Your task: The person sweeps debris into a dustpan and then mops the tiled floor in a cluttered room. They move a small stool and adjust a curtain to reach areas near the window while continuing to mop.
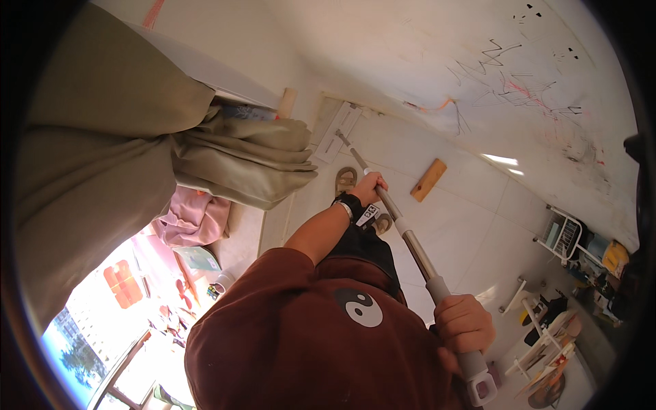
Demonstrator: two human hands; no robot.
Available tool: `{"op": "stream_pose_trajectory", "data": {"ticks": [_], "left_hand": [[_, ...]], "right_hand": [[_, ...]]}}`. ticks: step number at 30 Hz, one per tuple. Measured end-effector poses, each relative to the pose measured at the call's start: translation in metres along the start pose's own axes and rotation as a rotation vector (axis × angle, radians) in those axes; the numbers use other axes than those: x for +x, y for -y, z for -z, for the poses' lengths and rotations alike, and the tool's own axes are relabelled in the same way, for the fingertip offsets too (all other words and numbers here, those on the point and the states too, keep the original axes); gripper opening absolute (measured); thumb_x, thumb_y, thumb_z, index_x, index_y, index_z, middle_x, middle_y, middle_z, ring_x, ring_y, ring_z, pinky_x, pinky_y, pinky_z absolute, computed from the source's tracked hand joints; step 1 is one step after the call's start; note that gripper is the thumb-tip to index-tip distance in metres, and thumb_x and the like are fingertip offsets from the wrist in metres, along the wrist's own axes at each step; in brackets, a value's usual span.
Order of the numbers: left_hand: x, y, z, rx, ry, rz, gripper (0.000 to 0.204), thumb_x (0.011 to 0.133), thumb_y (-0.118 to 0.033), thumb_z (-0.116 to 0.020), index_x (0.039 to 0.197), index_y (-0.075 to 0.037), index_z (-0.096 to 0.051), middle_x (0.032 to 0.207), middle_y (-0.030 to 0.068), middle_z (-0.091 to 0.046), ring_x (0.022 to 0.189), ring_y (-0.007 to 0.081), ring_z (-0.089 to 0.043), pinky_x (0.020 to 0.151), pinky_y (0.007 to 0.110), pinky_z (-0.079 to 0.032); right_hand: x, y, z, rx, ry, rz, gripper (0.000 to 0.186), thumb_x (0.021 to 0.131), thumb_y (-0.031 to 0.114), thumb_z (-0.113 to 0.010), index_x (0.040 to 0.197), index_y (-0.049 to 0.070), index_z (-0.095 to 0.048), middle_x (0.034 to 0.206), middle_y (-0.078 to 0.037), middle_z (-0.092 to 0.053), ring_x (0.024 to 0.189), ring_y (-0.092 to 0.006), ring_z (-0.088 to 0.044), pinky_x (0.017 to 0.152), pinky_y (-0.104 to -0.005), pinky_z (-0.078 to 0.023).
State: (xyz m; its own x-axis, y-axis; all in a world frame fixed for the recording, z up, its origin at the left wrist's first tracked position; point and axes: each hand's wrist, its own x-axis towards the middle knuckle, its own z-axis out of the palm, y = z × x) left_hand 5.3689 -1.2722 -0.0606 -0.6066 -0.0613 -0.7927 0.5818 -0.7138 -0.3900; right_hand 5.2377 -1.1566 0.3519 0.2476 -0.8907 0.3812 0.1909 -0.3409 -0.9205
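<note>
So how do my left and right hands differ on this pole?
Your left hand holds the pole farther down, nearer the flat mop head; your right hand holds the grey grip higher up. Your left hand looks smaller than your right hand. Both are closed around the pole.

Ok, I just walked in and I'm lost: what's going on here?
A person grips a mop pole with both hands, the right hand near its top end and the left hand further down. The flat mop head is on the floor in the far corner. A wood block lies to the right of the pole.
</note>
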Motion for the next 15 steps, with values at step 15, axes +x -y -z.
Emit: {"op": "stream_pose_trajectory", "data": {"ticks": [15], "left_hand": [[-0.045, -0.050, -0.021, -0.083, 0.095, 0.024, 0.023, 0.086, 0.003, -0.047, 0.068, -0.008, -0.037, 0.062, -0.0012, -0.040, 0.051, 0.0073, -0.041, 0.050, 0.020, -0.040]], "right_hand": [[0.039, -0.018, 0.011, 0.100, 0.181, 0.025, 0.029, 0.060, -0.002, -0.062, 0.052, 0.006, -0.036, 0.052, -0.006, -0.036, 0.042, -0.0243, -0.044, 0.041, -0.0335, -0.033]]}}
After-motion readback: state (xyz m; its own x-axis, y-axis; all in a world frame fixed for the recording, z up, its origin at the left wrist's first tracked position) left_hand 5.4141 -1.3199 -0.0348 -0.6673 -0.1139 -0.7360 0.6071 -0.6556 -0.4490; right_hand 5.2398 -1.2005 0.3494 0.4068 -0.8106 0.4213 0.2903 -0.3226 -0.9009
